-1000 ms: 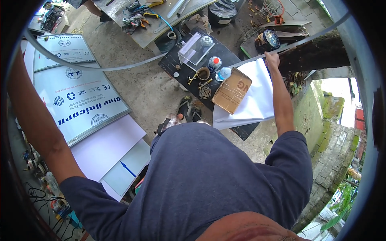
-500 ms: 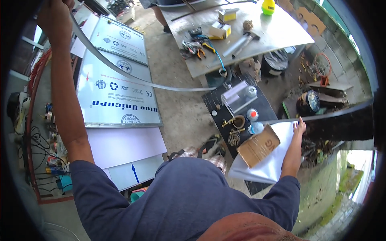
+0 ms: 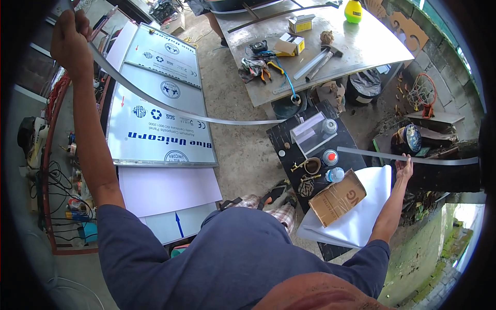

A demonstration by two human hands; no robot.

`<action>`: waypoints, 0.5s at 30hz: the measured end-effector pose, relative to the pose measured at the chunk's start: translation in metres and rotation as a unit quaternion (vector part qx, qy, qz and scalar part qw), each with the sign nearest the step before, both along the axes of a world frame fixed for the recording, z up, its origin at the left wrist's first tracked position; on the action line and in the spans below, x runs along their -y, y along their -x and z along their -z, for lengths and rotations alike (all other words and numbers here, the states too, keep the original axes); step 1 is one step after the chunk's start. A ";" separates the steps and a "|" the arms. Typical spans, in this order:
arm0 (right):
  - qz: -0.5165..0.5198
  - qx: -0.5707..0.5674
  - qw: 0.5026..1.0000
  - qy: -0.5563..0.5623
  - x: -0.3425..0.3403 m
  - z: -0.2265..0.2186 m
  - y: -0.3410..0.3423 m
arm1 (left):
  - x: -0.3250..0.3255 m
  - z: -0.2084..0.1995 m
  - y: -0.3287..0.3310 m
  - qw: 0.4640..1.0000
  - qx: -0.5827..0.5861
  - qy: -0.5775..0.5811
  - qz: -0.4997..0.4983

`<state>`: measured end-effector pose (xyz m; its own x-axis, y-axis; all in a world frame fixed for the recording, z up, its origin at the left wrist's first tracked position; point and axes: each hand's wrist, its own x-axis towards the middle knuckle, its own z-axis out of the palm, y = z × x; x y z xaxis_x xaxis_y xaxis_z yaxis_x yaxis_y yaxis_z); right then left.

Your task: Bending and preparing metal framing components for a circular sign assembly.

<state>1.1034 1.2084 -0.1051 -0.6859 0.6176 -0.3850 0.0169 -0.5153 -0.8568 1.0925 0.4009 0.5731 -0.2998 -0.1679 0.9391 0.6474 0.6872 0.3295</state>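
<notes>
High at the far left, my left hand (image 3: 72,44) is closed on one end of a long, thin metal strip (image 3: 150,101). The strip bows down and across to the right, its far end over the black tabletop (image 3: 281,135). My right hand (image 3: 404,169), out to the right with the arm stretched, grips a second flat metal strip (image 3: 372,154) between its fingers. One end of that strip hangs above the spray can (image 3: 329,157) and the other runs toward the right rim. Below it lie a cardboard box (image 3: 338,197) and a white sheet (image 3: 380,188).
Stacked panels (image 3: 160,129) fill the left side. A metal worktable (image 3: 356,57) at the back carries a hammer (image 3: 323,64), pliers (image 3: 266,72), small boxes and a yellow-green spray bottle (image 3: 353,11). Another person's leg (image 3: 214,26) stands behind it. Cables and a red frame (image 3: 51,206) lie far left.
The strip in my right hand has swung: its left end rose and its right end dropped. My right hand moved a little outward. My left hand keeps its hold, slightly lower in view.
</notes>
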 end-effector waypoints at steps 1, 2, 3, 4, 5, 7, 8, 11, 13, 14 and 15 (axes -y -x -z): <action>0.000 0.000 1.000 -0.010 -0.005 -0.013 0.009 | 0.010 -0.001 0.000 1.000 0.007 -0.003 -0.002; 0.009 -0.002 1.000 -0.017 -0.012 -0.021 0.008 | 0.012 -0.001 0.003 1.000 0.012 -0.004 0.002; 0.015 -0.010 0.999 -0.040 -0.026 -0.031 0.003 | 0.016 -0.002 0.005 1.000 0.018 -0.019 0.004; 0.025 -0.014 0.997 -0.068 -0.041 -0.042 -0.002 | 0.020 -0.002 0.006 0.999 0.023 -0.035 0.005; 0.044 -0.025 0.995 -0.086 -0.052 -0.054 -0.003 | 0.020 -0.002 0.003 0.997 0.035 -0.057 -0.043; 0.063 -0.033 0.992 -0.100 -0.069 -0.073 -0.011 | 0.026 -0.007 0.000 0.997 0.039 -0.056 -0.037; 0.076 -0.050 0.988 -0.122 -0.073 -0.087 -0.009 | 0.032 -0.010 -0.004 0.997 0.042 -0.056 -0.038; 0.089 -0.093 0.978 -0.166 -0.078 -0.143 -0.013 | 0.066 -0.021 -0.001 0.996 0.044 -0.075 -0.030; 0.091 -0.133 0.968 -0.192 -0.082 -0.174 -0.020 | 0.083 -0.022 0.006 0.996 0.043 -0.077 -0.023; 0.098 -0.144 0.963 -0.207 -0.085 -0.188 -0.023 | 0.096 -0.025 0.014 0.992 0.063 -0.099 -0.043; 0.096 -0.146 0.963 -0.206 -0.065 -0.210 -0.013 | 0.119 -0.030 0.013 0.992 0.069 -0.067 -0.087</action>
